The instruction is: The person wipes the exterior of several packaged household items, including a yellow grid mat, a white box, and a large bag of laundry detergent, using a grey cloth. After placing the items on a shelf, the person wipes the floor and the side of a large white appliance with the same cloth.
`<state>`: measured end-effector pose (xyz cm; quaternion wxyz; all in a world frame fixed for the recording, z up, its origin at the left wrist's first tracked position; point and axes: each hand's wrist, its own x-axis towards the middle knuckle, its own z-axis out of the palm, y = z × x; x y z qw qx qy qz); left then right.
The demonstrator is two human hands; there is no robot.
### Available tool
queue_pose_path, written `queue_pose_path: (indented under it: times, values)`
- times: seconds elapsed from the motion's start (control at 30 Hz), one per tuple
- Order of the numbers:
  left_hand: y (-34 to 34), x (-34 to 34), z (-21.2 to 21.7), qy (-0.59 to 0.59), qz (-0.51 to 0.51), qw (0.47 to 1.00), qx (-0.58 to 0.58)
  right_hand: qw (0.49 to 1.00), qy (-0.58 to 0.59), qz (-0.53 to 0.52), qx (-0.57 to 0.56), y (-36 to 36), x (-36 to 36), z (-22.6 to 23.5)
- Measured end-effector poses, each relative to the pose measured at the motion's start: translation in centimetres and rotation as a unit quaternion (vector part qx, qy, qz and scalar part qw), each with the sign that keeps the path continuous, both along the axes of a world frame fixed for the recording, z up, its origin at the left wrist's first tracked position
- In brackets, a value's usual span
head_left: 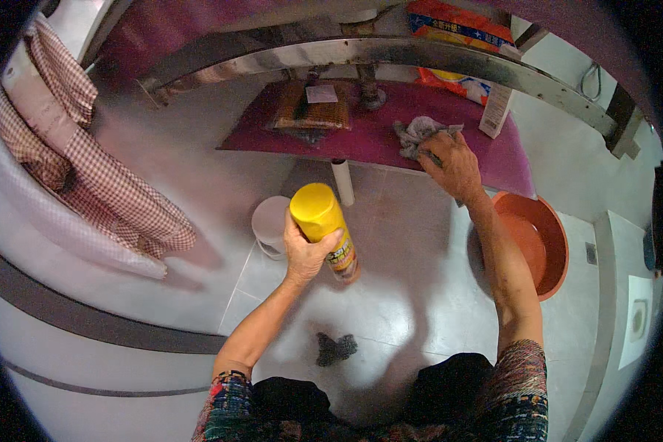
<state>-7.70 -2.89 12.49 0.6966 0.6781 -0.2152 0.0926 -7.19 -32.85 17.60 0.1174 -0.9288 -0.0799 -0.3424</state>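
Note:
My left hand [307, 250] is wrapped round a yellow can [315, 208] with printing on its side, held tilted above the floor. The can's wide yellow end faces up toward me. Farther ahead on the right, my right hand [453, 163] has its fingers closed on a crumpled grey cloth [418, 131]. The cloth rests on a low purple-covered shelf [383, 140], close to its front edge. Part of the cloth is hidden under the fingers.
A metal bar [331, 53] crosses above the shelf. On the shelf are a brown packet [313, 112], a white box [496, 110] and a colourful bag [460, 26]. Below stand an orange basin [549, 228] and white bucket [271, 221]. Checked cloth [125, 184] hangs left; a dark rag [335, 349] lies on the floor.

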Motion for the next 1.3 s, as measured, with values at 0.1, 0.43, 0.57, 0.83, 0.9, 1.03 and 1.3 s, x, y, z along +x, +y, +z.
queue_pose_path:
  times: [0.1, 0.43, 0.57, 0.83, 0.9, 1.03, 1.3]
  values:
    - [-0.9, -1.7, 4.1, 0.024, -0.045, 0.997, -0.057, 0.999, -0.028, -0.011, -0.043, 0.8, -1.2, -0.1]
    - [-7.1, 0.0, 12.2, -0.020, -0.102, 0.994, -0.034, 0.996, 0.058, -0.069, -0.014, -4.3, -6.6, 1.2]
    - [-8.8, 1.1, 14.1, 0.023, -0.123, 0.988, -0.091, 0.998, 0.042, -0.055, 0.004, -4.4, -6.7, 1.0]
    - [-11.5, 4.1, 16.5, 0.088, -0.230, 0.967, -0.065, 0.997, 0.026, -0.068, 0.017, -5.3, -6.7, 0.3]
    - [-11.9, 4.3, 17.0, 0.076, -0.225, 0.969, -0.063, 0.996, 0.031, -0.076, 0.033, -4.7, -6.5, 0.2]
    - [-13.6, 5.3, 17.1, 0.045, -0.198, 0.976, -0.078, 0.999, -0.025, -0.045, -0.001, -5.5, -6.3, -0.3]
    - [-14.9, 5.7, 17.5, -0.029, -0.236, 0.962, -0.138, 0.996, 0.024, -0.081, 0.043, -4.5, -6.9, 0.5]
